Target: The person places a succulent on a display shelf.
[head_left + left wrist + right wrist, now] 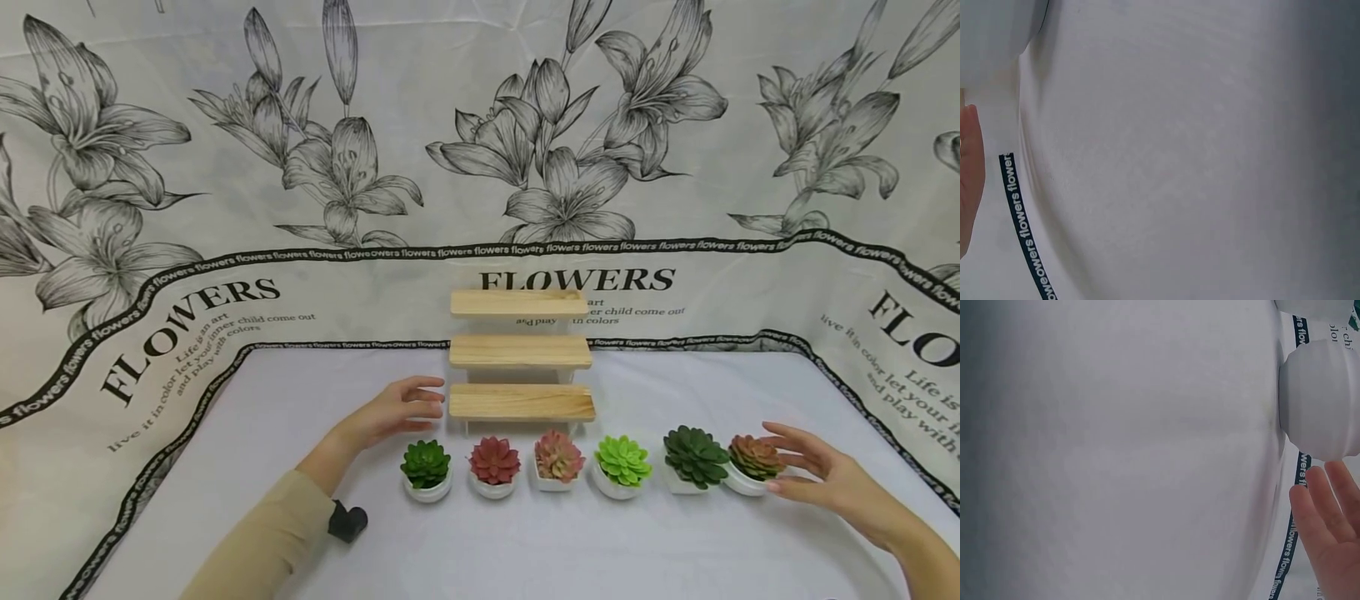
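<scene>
At the right end of a row of potted artificial succulents, my right hand (821, 479) has its fingertips right at a reddish-brown succulent (755, 457) in a round white pot (1319, 400). Its fingers are extended, not curled round the pot. My left hand (393, 410) is held with loosely bent fingers beside the left end of a three-tier wooden display stand (521, 403), holding nothing. Nearest below it is a green succulent (426, 465) in a round white pot. In the left wrist view only part of that hand (969, 178) shows at the left edge.
Along the row stand a dark red succulent (493, 461), a pink one (558, 457), a bright green one (623, 461) and a dark green one (695, 457). A black object (348, 522) lies by the left sleeve. Behind the white tabletop (480, 550) hangs a flower-printed cloth (375, 296).
</scene>
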`<action>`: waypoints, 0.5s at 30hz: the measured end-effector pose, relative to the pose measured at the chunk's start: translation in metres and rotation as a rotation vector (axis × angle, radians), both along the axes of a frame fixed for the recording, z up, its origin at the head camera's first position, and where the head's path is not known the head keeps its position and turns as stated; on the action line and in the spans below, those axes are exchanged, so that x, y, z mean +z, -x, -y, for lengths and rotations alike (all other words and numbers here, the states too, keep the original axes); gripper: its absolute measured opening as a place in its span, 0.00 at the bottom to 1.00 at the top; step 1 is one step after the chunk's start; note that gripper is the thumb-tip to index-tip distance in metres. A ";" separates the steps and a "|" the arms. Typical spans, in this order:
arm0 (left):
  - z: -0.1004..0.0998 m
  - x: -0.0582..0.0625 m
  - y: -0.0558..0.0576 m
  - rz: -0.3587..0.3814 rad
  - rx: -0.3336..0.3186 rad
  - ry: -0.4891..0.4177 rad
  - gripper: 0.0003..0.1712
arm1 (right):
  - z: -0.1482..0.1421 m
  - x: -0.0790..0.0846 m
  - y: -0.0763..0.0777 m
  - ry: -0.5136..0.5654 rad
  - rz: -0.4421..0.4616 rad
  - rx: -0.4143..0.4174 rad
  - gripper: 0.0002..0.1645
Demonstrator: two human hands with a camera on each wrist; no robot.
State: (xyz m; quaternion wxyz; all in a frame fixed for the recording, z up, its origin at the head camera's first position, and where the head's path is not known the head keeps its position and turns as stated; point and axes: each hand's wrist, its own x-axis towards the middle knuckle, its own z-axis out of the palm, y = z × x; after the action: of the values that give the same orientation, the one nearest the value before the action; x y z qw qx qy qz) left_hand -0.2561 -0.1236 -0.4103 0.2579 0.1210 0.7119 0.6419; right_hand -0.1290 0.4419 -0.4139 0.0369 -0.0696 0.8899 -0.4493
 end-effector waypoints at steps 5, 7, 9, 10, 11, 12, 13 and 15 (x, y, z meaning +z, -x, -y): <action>-0.006 0.000 0.000 0.007 -0.007 -0.011 0.32 | 0.003 0.001 0.001 0.017 -0.034 0.036 0.41; -0.008 -0.001 0.001 0.022 -0.002 -0.003 0.32 | 0.005 0.001 0.002 0.014 -0.028 0.036 0.40; -0.011 -0.002 0.002 0.032 0.006 0.011 0.32 | 0.007 0.002 0.004 0.003 -0.006 0.031 0.39; -0.011 -0.003 0.002 0.036 0.011 0.019 0.32 | 0.008 0.002 0.005 -0.006 0.007 0.029 0.39; -0.012 -0.003 0.003 0.041 0.017 0.025 0.32 | 0.009 0.002 0.005 -0.014 0.017 0.028 0.39; -0.013 -0.004 0.003 0.044 0.020 0.028 0.32 | 0.010 0.002 0.006 -0.015 0.024 0.029 0.38; -0.013 -0.004 0.004 0.044 0.023 0.033 0.31 | 0.010 0.003 0.006 -0.012 0.032 0.029 0.38; -0.014 -0.004 0.005 0.046 0.029 0.033 0.31 | 0.011 0.003 0.007 0.005 0.040 0.035 0.37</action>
State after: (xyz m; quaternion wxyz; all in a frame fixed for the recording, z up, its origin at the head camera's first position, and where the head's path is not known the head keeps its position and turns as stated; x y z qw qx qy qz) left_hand -0.2608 -0.1091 -0.4141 0.2669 0.0918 0.7179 0.6364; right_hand -0.1356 0.4311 -0.4109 0.0624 -0.0765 0.8865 -0.4521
